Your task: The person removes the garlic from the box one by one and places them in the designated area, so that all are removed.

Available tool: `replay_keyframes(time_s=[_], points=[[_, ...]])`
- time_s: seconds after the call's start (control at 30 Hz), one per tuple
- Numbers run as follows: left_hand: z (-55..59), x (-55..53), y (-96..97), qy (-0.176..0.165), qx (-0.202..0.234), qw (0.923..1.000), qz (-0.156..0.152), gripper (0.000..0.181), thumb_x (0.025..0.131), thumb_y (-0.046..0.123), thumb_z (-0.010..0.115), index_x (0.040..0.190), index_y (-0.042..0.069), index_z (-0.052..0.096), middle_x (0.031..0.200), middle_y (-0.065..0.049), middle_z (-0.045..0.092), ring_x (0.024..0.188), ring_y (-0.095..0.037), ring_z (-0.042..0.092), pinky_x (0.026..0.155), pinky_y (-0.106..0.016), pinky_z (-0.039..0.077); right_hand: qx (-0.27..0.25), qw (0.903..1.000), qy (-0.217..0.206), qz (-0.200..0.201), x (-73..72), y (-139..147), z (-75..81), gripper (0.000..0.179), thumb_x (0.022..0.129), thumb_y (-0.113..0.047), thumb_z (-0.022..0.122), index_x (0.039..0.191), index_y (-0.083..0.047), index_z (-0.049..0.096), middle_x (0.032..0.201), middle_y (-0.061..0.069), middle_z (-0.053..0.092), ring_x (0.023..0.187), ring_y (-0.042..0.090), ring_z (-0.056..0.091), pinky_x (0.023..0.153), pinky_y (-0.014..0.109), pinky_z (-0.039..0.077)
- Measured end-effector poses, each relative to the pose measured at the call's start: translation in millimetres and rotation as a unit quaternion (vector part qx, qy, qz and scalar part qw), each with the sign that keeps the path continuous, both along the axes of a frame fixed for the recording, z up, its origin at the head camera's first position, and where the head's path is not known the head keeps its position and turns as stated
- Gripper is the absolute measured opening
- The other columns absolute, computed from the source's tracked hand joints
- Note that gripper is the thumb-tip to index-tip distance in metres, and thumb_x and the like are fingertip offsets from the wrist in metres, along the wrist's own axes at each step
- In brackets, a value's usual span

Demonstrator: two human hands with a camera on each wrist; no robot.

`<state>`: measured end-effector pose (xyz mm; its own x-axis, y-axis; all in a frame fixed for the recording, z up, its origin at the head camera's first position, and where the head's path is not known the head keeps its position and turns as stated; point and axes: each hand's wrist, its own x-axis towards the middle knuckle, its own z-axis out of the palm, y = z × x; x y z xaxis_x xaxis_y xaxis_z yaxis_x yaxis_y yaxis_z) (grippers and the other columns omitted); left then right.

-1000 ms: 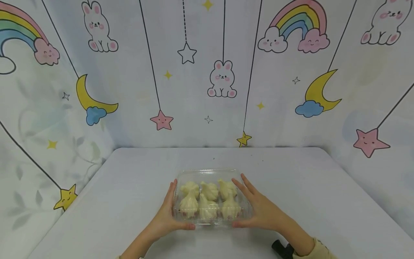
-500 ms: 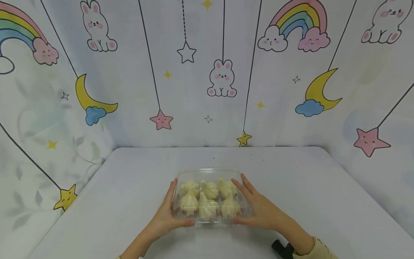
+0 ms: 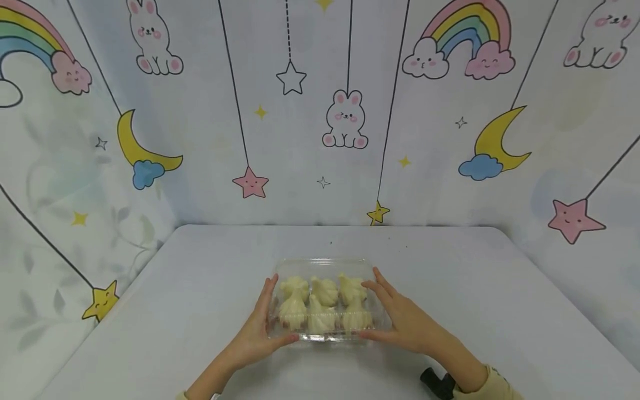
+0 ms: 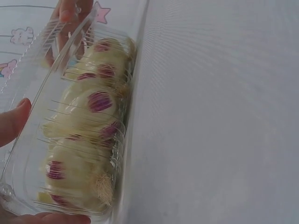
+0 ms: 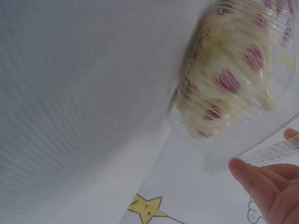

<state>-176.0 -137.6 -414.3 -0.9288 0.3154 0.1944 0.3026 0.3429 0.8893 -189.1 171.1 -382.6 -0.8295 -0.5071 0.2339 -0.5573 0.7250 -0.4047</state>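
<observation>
A clear plastic clamshell box (image 3: 322, 262) stands near the front middle of the table, holding several pale garlic bulbs (image 3: 322, 319) in two rows. My left hand (image 3: 254, 332) grips its left end, thumb on the front edge and fingers along the side. My right hand (image 3: 411, 326) holds the right end in the same way. Purple patches and a tuft of roots show on the garlic (image 4: 81, 172) in the left wrist view. In the right wrist view, my right hand (image 5: 275, 186) touches the box's rim, below the garlic (image 5: 238, 70). Whether the lid is latched, I cannot tell.
A white-covered table (image 3: 175, 311) spreads around the box. A black object (image 3: 438, 383) lies beside my right sleeve (image 3: 490, 386) at the front. Behind the table hangs a white backdrop (image 3: 300, 133) printed with rabbits, stars, moons and rainbows.
The box's front edge and both thumbs on it have shifted slightly away from me. The head view has moved a little too. Both hands keep their grip.
</observation>
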Motion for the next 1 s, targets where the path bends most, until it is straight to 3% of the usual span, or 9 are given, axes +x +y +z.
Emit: replay_keyframes(time_s=[0.1, 0.23, 0.33, 0.47, 0.53, 0.6, 0.77, 1.0], points=[[0.3, -0.9, -1.0, 0.001, 0.011, 0.9999, -0.010, 0.107, 0.074, 0.015, 0.077, 0.148, 0.017, 0.000, 0.151, -0.016, -0.011, 0.132, -0.048, 0.009, 0.095, -0.057, 0.032, 0.004, 1.0000, 0.005, -0.002, 0.3, 0, 1.2, 0.085, 0.076, -0.059, 0.063, 0.141, -0.016, 0.029, 0.150, 0.017, 0.012, 0.080, 0.015, 0.061, 0.075, 0.041, 0.050], [0.3, -1.1, -1.5, 0.002, 0.023, 0.9995, -0.020, 0.103, 0.076, 0.012, 0.075, 0.147, 0.014, 0.000, 0.151, -0.016, -0.011, 0.131, -0.049, 0.008, 0.095, -0.060, 0.030, 0.003, 0.9998, 0.018, 0.008, -0.4, 2, 2.7, 0.084, 0.077, -0.057, 0.063, 0.141, -0.014, 0.029, 0.148, 0.020, 0.018, 0.045, -0.003, 0.034, 0.062, 0.027, 0.045], [0.2, -0.7, -0.5, 0.006, 0.031, 0.9993, -0.019, 0.101, 0.077, 0.009, 0.073, 0.147, 0.013, 0.001, 0.151, -0.017, -0.008, 0.131, -0.049, 0.008, 0.095, -0.060, 0.029, -0.001, 0.9993, 0.034, 0.017, -0.8, 3, 3.8, 0.079, 0.078, -0.056, 0.062, 0.138, -0.013, 0.033, 0.146, 0.023, 0.021, 0.044, -0.004, 0.030, 0.062, 0.027, 0.046], [0.3, 0.6, 1.0, 0.004, 0.043, 0.9990, -0.012, 0.097, 0.079, 0.002, 0.069, 0.147, 0.012, 0.000, 0.151, -0.016, -0.007, 0.129, -0.050, 0.018, 0.096, -0.060, 0.029, -0.006, 0.9988, 0.044, 0.023, -1.1, 3, 5.7, 0.075, 0.080, -0.054, 0.062, 0.137, -0.014, 0.036, 0.145, 0.025, 0.021, 0.055, 0.001, 0.047, 0.072, 0.038, 0.050], [0.8, 1.7, 1.3, -0.003, 0.048, 0.9988, -0.007, 0.096, 0.080, 0.000, 0.067, 0.147, 0.013, 0.000, 0.151, -0.015, -0.007, 0.127, -0.047, 0.023, 0.097, -0.060, 0.028, -0.008, 0.9985, 0.048, 0.026, -1.6, 2, 7.1, 0.074, 0.081, -0.053, 0.062, 0.138, -0.014, 0.035, 0.145, 0.024, 0.021, 0.056, 0.002, 0.049, 0.075, 0.041, 0.050], [1.8, 2.6, 1.3, -0.008, 0.054, 0.9985, -0.005, 0.094, 0.081, -0.002, 0.065, 0.147, 0.013, 0.000, 0.151, -0.016, -0.009, 0.127, -0.047, 0.022, 0.098, -0.060, 0.027, -0.011, 0.9980, 0.056, 0.028, -2.6, 2, 8.6, 0.072, 0.081, -0.051, 0.062, 0.138, -0.014, 0.036, 0.145, 0.024, 0.022, 0.050, -0.002, 0.042, 0.073, 0.039, 0.050], [4.2, 3.7, 0.4, -0.028, 0.079, 0.9962, -0.022, 0.094, 0.081, -0.006, 0.062, 0.147, 0.014, -0.002, 0.150, -0.016, -0.016, 0.133, -0.048, 0.000, 0.100, -0.060, 0.022, -0.015, 0.9971, 0.068, 0.030, -3.8, 1, 13.2, 0.067, 0.081, -0.050, 0.063, 0.134, -0.015, 0.042, 0.144, 0.023, 0.026, 0.042, -0.007, 0.027, 0.071, 0.035, 0.049], [8.7, 6.3, -0.8, -0.062, 0.102, 0.9921, -0.040, 0.096, 0.081, -0.013, 0.056, 0.148, 0.019, -0.005, 0.149, -0.012, -0.021, 0.133, -0.047, -0.003, 0.102, -0.058, 0.021, -0.008, 0.9969, 0.072, 0.032, -4.8, 1, 17.4, 0.062, 0.080, -0.051, 0.063, 0.129, -0.017, 0.046, 0.143, 0.022, 0.029, 0.042, -0.006, 0.022, 0.059, 0.022, 0.041]])
